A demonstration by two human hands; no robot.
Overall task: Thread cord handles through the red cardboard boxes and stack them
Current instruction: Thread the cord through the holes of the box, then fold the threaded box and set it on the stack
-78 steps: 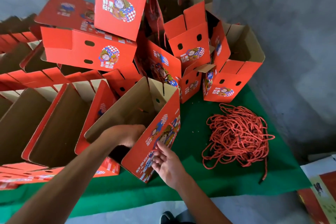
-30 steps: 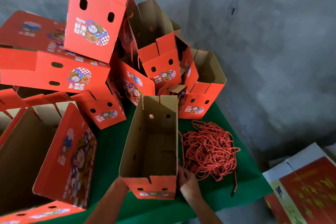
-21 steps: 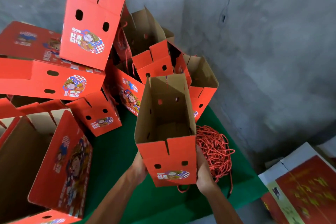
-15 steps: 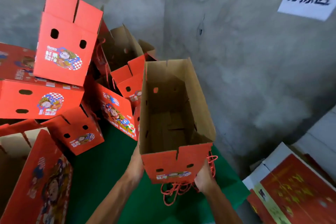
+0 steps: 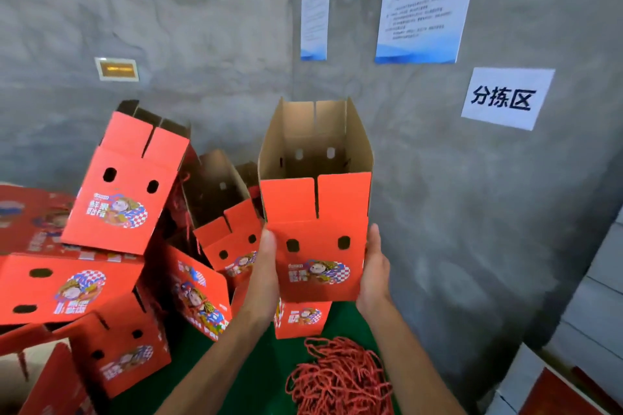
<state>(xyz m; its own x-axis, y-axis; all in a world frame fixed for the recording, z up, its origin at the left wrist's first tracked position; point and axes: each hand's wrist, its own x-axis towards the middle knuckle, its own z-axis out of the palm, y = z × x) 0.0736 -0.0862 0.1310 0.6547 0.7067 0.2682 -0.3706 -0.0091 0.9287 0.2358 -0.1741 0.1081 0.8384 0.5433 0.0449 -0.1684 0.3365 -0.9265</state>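
The left hand [image 5: 266,274] lay flat along the left side of the raised red box [image 5: 317,239], fingers straight and pointing up, pressing rather than curling. The right hand [image 5: 374,266] mirrored it on the right side, palm against the cardboard with the fingers extended; whether its thumb wrapped behind the edge could not be told. Between the two palms the box stood upright in the air at about 12 o'clock from the wrists, its top flaps open and its brown inside showing. Both cord holes on the near face were empty, and no cord showed in the far pair.

At 6 o'clock, below the box, the pile of red cord [image 5: 340,381] lay on the green mat [image 5: 259,381]. From 8 to 10 o'clock sat the heap of other boxes [image 5: 124,199], tipped at various angles against the grey wall [image 5: 202,27]. At 1 to 2 o'clock a white sign [image 5: 505,98] and printed notices [image 5: 424,0] were fixed to the wall.

Judging from the empty holes, the box was being carried, whether toward the heap or to be threaded. To do this well, the palms needed even pressure low on the sides, since thin cardboard would buckle if squeezed near the open top. It should be kept level and set down squarely, so it neither topples the leaning neighbours nor lands on the cord.
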